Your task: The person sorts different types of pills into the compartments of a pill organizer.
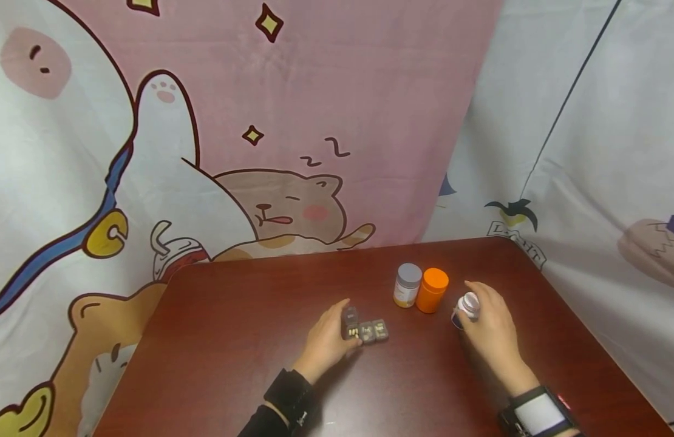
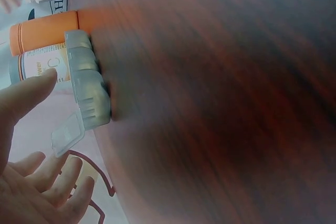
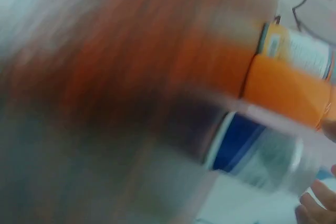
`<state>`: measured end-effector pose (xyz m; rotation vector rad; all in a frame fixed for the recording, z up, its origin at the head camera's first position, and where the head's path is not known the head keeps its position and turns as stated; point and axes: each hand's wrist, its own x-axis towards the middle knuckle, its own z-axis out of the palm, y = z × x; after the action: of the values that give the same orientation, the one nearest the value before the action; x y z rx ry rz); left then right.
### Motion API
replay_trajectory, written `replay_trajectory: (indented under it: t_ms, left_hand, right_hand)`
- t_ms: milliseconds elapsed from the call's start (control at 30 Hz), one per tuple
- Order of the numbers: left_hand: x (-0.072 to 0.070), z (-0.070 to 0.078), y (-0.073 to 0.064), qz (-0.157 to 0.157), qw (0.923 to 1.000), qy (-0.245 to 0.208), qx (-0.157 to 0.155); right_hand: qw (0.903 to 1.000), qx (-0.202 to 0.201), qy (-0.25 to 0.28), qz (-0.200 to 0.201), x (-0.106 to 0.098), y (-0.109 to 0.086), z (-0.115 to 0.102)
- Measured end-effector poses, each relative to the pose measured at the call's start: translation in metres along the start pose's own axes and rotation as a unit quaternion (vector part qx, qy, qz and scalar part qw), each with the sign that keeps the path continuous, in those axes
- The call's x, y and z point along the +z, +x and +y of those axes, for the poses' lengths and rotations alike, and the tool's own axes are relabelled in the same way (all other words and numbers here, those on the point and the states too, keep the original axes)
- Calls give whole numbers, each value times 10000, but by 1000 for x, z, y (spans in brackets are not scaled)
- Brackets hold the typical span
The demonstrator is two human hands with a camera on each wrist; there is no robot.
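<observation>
My left hand point(image 1: 327, 341) is spread around the left end of a small translucent pill organizer point(image 1: 367, 331) with several lettered compartments. In the left wrist view, one clear lid point(image 2: 68, 134) stands raised at the end of the organizer, close to the fingertips; the thumb point(image 2: 31, 95) is apart from the compartments. At the right, my right hand point(image 1: 492, 331) has its thumb and fingers on either side of a white-capped bottle point(image 1: 469, 303). The right wrist view shows this bottle's blue and white label point(image 3: 247, 150), with the fingers point(image 3: 317, 203) near the cap, not visibly curled on it.
An orange bottle point(image 1: 432, 291) and a grey-capped bottle point(image 1: 407, 285) with a white label stand side by side behind the organizer. Everything stands on a dark reddish wooden table point(image 1: 233, 315). A cartoon-printed cloth point(image 1: 359, 109) hangs behind its far edge.
</observation>
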<state>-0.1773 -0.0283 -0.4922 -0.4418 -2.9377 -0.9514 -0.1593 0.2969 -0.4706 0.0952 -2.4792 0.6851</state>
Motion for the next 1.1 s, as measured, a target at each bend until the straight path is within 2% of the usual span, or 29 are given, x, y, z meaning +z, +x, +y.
replay_trajectory:
  t_ms: [67, 133, 200, 267, 333, 400, 500, 600, 667, 733, 833, 1100]
  left_hand:
    - [0, 0, -1, -1, 10000, 13, 11]
    - [0, 0, -1, 1, 10000, 12, 22]
    - [-1, 1, -2, 7, 10000, -6, 41]
    - [-2, 2, -2, 4, 10000, -39, 53]
    - [-2, 2, -3, 4, 9999, -79, 80]
    - [-3, 4, -5, 0, 9999, -88, 103]
    - [-4, 5, -9, -25, 9998, -114, 159]
    - [-3, 6, -15, -82, 9996, -129, 250]
    - [-2, 7, -19, -166, 9991, -48, 375]
    - [-2, 10, -24, -279, 9979, 205, 539]
    - [-3, 14, -33, -439, 9927, 748, 841]
    - [3, 19, -48, -574, 9682, 1957, 1447]
  right_hand:
    - [9990, -409, -84, 142, 1, 1, -13]
    - [9964, -824, -146, 101, 4, 0, -26]
    - [9920, -1236, -197, -140, 9, -3, -40]
    - [9842, -1666, -207, -566, 17, -8, -52]
    - [9725, -2034, -245, -1106, 28, -15, -61]
    - [9569, -2342, -292, -1691, 41, -23, -68]
    - [9325, -2593, -421, -2479, 57, -34, -74]
    - [9141, -2708, -506, -2976, 66, -40, -78]
    - [9075, -2726, -553, -3148, 70, -42, -79]
    - [9043, -2725, -581, -3235, 71, -43, -79]
    - [9044, -2688, -581, -3262, 71, -43, -79]
    - [9113, -2783, -518, -2991, 71, -43, -82]
